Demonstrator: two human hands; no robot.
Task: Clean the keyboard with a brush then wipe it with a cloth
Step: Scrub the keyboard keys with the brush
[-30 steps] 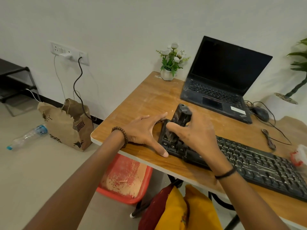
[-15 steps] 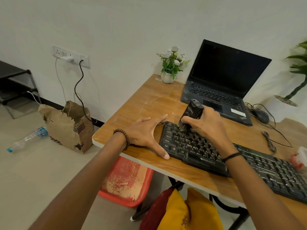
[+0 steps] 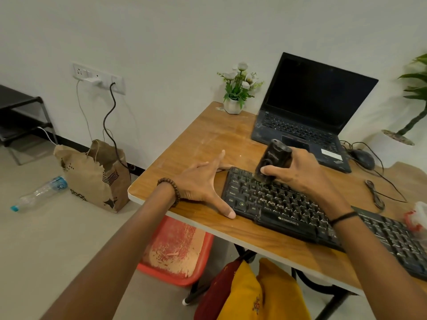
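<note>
Head view: right grip (image 3: 298,172) is holding a black brush (image 3: 273,158), bristles touching the upper-left keys of the keyboard (image 3: 288,211), which is lying along the surface's (image 3: 208,139) near edge. Left grip (image 3: 198,181), fingers spread wide, is resting flat just beside the keyboard's left end. Keyboard front is showing "ZEBRONICS"; "Ctrl" and "Alt" legible; brush lettering too blurred.

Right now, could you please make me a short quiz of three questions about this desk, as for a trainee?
1. True or false: the right hand grips the brush, bristles down on the keyboard.
2. The left hand rests: A) flat on the keys; B) on the table at the keyboard's left end; C) on the brush.
3. Fill in: the flower pot stands left of the ____.
Key: 1 true; 2 B; 3 laptop.
</note>
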